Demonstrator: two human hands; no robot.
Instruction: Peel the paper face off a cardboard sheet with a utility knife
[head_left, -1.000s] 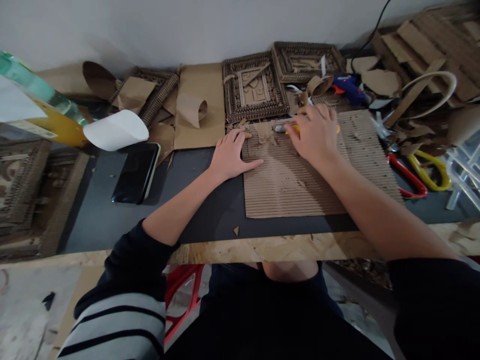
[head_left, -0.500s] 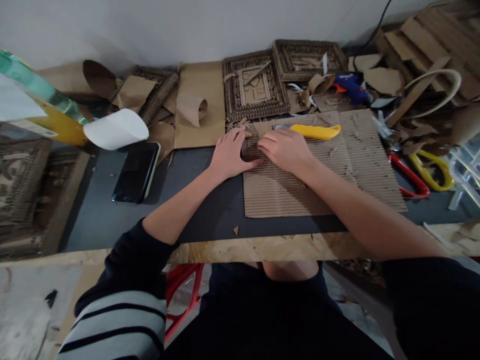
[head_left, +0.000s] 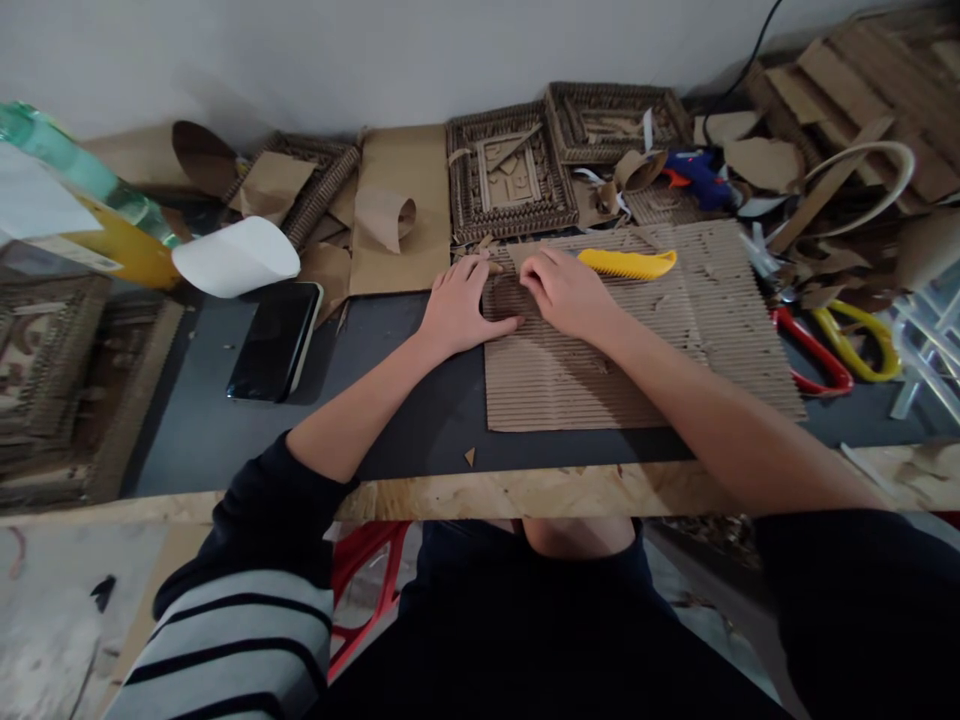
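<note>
Head view. From my end, the corrugated sheet [head_left: 540, 390] lies flat on the dark bench [head_left: 375, 400], right of centre. Left hand [head_left: 456, 308]: fingers spread, laid over the sheet's far left corner. Right hand [head_left: 574, 297]: fingers curled together low over the far left part; I can't tell whether they pinch a scrap. Close beyond it, the yellow knife [head_left: 634, 264] rests on the sheet, its left end hidden from me.

Clutter crowds the far side: a flat card [head_left: 367, 270] beyond the left hand, a paper curl [head_left: 379, 213] lying on it, then a ridged frame [head_left: 461, 195] to its right. Farther right, a blue glue gun [head_left: 706, 182] sits among scraps.

Right, just off the sheet's edge: a red handle [head_left: 834, 384] and a yellow handle [head_left: 890, 352], clear sticks [head_left: 934, 360] past them.

Left: phone [head_left: 270, 345] well apart from the left hand, white roll [head_left: 236, 258] just beyond, green bottle [head_left: 82, 180] leaning farther left.
</note>
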